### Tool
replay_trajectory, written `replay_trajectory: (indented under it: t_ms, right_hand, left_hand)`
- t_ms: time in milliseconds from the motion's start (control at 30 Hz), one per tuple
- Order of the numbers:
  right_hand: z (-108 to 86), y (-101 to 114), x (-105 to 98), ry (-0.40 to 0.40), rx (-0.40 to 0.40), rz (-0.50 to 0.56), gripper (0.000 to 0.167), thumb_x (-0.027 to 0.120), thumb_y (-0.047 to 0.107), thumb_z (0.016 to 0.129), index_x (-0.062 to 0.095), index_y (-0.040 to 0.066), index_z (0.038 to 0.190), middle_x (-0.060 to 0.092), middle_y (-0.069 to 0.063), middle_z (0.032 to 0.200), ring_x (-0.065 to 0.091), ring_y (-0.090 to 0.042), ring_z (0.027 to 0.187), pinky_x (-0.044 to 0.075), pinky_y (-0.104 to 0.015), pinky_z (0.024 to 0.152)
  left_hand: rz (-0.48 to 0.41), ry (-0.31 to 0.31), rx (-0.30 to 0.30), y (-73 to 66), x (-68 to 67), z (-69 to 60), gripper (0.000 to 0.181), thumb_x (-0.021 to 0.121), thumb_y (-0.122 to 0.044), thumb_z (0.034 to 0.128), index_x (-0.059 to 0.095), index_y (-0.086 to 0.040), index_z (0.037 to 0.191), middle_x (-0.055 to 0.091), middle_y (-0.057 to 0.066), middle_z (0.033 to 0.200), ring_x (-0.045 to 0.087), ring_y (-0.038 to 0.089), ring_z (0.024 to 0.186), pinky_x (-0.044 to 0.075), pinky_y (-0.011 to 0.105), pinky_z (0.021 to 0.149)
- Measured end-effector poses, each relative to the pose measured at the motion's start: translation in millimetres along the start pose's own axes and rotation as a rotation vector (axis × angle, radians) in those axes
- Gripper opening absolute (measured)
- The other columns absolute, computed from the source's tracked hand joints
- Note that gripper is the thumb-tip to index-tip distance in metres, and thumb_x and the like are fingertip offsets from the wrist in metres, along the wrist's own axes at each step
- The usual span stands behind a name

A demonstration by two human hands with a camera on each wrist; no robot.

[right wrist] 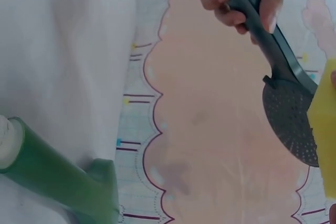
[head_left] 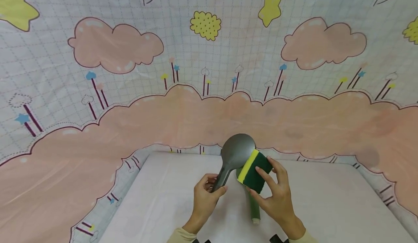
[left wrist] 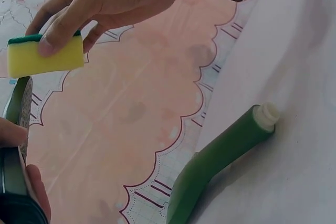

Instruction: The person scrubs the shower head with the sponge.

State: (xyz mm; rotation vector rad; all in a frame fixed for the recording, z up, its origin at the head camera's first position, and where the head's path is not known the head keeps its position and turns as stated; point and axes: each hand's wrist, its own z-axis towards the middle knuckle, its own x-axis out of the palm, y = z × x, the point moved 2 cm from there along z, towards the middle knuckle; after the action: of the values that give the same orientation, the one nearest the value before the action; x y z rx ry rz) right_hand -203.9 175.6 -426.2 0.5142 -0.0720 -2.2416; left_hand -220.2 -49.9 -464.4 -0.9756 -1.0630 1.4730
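Nearest the camera in the head view are the person's pale sleeves, and beyond them two hands working above a white counter. The left hand grips a grey shower head by its handle, the round end raised with its smooth back toward the camera. The right hand pinches a sponge between thumb and fingers, its green scouring side turned outward and its yellow foam toward the shower head. A green handle with a pale end rests on the counter below them, and a printed cloth spreads behind. The left wrist view catches the sponge from the side, yellow part downward, with the shower head's rim right up at it — whether the foam is being pressed in, I cannot tell. The right wrist view shows the shower head's dotted face, the sponge overlapping its edge. The step looks like wiping the shower head. The softer yellow side should suit it; a firm left-hand grip would stop the head twisting, while light, even strokes across the face and round the rim — foam laid flat, not cornered — should cover it best.
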Motion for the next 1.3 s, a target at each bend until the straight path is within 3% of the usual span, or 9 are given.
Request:
replay_trajectory:
  t_ms: [133,433,733,833,967,1133,1300]
  right_hand:
    - [-1.5,2,0,0.021,-0.005,-0.002,0.062,0.061,0.060,0.089,0.067,0.008,0.122,0.047,-0.027,0.142,0.042,-0.033,0.130,0.027,-0.016,0.107]
    - [2.8,-4,-9,0.042,-0.008,0.029,0.064,0.062,0.060,0.088,0.066,0.008,0.123,0.047,-0.027,0.143,0.042,-0.031,0.131,0.030,-0.016,0.107]
    - [4.4,-15,-12,0.092,0.013,0.187,0.066,0.065,0.058,0.087,0.063,0.005,0.126,0.045,-0.027,0.144,0.045,-0.023,0.123,0.034,-0.015,0.099]
    - [5.1,-15,-16,0.144,0.051,0.194,0.063,0.079,0.045,0.080,0.063,0.007,0.128,0.044,-0.024,0.146,0.046,-0.017,0.119,0.037,-0.016,0.096]
    - [5.6,-15,-19,0.206,0.087,0.186,0.072,0.089,0.024,0.064,0.062,0.010,0.130,0.043,-0.020,0.148,0.046,-0.014,0.118,0.040,-0.015,0.093]
    - [6.1,-19,-19,0.208,0.053,0.236,0.069,0.088,0.029,0.069,0.062,0.008,0.129,0.043,-0.023,0.147,0.044,-0.020,0.130,0.036,-0.013,0.098]
    - [6.0,-23,-20,0.241,0.100,0.220,0.071,0.088,0.019,0.066,0.061,0.009,0.131,0.043,-0.020,0.149,0.044,-0.014,0.129,0.036,-0.010,0.098]
  left_hand:
    - [0.009,0.020,0.001,2.4,-2.0,-1.1,0.036,0.085,-0.010,0.0731,0.068,-0.008,0.105,0.063,0.010,0.092,0.064,0.009,0.077,0.053,0.021,0.068]
    - [0.048,0.059,0.066,6.6,-14.8,0.9,0.038,0.085,-0.011,0.0725,0.070,-0.012,0.107,0.067,0.006,0.094,0.065,0.008,0.082,0.052,0.021,0.071]
    - [-0.001,0.116,0.082,10.7,-27.7,0.4,0.037,0.083,-0.004,0.0731,0.070,-0.011,0.107,0.067,0.006,0.096,0.066,0.008,0.084,0.053,0.021,0.073]
    - [0.009,0.131,0.092,12.0,-32.4,-1.1,0.037,0.083,-0.004,0.0738,0.070,-0.010,0.108,0.067,0.006,0.098,0.066,0.008,0.084,0.054,0.022,0.073]
    - [0.049,0.153,0.125,15.0,-40.5,-2.9,0.037,0.083,-0.006,0.0741,0.069,-0.010,0.108,0.066,0.007,0.096,0.066,0.008,0.083,0.054,0.023,0.072]
    - [0.107,0.172,0.174,16.6,-46.5,-3.0,0.036,0.083,-0.005,0.0753,0.068,-0.009,0.108,0.066,0.008,0.094,0.064,0.006,0.082,0.053,0.024,0.071]
    - [0.136,0.171,0.190,7.1,-46.5,-6.8,0.036,0.081,0.001,0.0739,0.067,-0.002,0.107,0.065,0.013,0.092,0.063,0.004,0.079,0.053,0.024,0.068]
